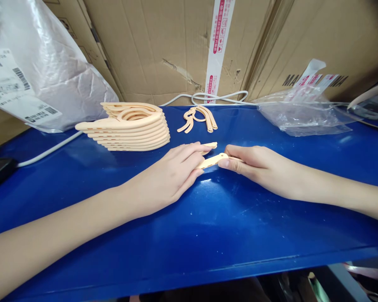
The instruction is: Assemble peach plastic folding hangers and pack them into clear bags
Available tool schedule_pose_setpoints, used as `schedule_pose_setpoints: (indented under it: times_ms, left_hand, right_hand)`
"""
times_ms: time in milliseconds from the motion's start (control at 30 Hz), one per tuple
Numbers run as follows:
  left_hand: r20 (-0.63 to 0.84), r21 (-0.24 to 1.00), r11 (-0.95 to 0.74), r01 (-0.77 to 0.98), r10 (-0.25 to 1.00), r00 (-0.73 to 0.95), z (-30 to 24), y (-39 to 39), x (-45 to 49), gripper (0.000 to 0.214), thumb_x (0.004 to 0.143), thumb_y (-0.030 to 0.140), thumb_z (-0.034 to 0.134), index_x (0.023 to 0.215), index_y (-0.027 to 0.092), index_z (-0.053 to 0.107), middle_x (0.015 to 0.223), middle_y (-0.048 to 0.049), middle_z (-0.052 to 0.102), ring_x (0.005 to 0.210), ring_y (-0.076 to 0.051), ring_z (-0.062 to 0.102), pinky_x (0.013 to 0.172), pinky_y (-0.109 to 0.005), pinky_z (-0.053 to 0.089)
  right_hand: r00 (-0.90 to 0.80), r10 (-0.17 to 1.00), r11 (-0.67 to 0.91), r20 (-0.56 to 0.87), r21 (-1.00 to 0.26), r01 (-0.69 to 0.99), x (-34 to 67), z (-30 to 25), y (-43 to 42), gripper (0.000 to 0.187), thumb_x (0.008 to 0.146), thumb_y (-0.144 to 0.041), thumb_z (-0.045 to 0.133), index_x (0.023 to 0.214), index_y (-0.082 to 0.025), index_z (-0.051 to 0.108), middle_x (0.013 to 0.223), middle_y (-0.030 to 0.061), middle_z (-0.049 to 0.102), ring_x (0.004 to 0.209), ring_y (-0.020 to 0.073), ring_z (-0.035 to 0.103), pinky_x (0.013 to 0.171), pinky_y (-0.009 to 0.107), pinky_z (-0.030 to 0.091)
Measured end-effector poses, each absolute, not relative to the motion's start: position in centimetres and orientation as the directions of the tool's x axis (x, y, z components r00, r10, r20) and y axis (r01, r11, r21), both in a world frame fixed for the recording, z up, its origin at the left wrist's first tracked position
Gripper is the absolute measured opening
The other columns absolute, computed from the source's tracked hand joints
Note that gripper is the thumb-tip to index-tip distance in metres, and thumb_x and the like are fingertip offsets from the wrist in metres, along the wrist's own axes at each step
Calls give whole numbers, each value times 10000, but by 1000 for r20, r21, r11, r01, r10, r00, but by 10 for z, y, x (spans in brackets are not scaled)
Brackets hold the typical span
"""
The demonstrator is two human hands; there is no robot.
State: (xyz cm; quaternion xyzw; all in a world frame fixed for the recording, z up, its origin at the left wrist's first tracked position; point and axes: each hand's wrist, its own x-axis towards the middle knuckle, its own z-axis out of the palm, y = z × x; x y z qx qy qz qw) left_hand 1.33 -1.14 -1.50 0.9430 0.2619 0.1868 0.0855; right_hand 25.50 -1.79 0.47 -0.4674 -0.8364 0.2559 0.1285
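Observation:
Between my two hands is a beige plastic folding hanger (211,161), held just above or on the blue table. My left hand (179,170) is closed over its left part, with the fingers covering much of it. One beige end pokes out beyond the fingertips. At the other end my right hand (248,161) pinches the hanger between thumb and fingers, near a small round hole. Behind my left hand stands a neat stack of beige hangers (129,130). Farther back, in the middle, lies another folded beige hanger (200,118) with its curved hook parts showing.
Large cardboard boxes (151,50) stand along the back of the blue table (208,235). At the left leans a white shipping bag (66,71) with labels. A clear plastic bag (302,113) lies back right. A white cable (50,149) runs from a black object (0,174).

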Motion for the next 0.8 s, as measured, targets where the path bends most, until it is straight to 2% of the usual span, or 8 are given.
schedule_pose_setpoints:
  times_ms: [167,267,600,800]
  left_hand:
    - [300,235,-848,475,528,795,-16,-13,15,351,1045,204,354,1349,85,481,1514,-147,435,1407,-255,397,1182,-458,352]
    - [301,226,-851,475,524,796,-15,-13,15,344,1044,201,351,1339,85,485,1513,-150,436,1410,-255,397,1183,-457,351]
    - [318,244,-849,469,527,788,-16,-12,14,331,1044,196,357,1311,83,516,1492,-138,464,1406,-226,400,1196,-411,334]
    - [326,231,-854,467,520,789,-17,-13,14,346,1047,200,359,1338,78,501,1500,-126,460,1405,-215,397,1191,-406,340]
  right_hand:
    - [-551,833,392,-43,-657,644,258,5,-15,367,967,-537,481,816,-211,553,767,-10,574,672,132,502,605,253,423]
    - [-559,828,391,-46,-668,634,258,5,-14,352,969,-522,489,819,-210,555,769,-11,578,669,129,503,600,248,421]
    - [-482,876,415,-16,-483,771,255,4,-18,375,988,-543,412,787,-226,432,682,-39,505,599,132,433,576,273,310]
    - [-527,850,471,2,-451,758,255,4,-18,383,1007,-542,370,791,-227,401,663,-43,484,570,126,428,568,269,294]
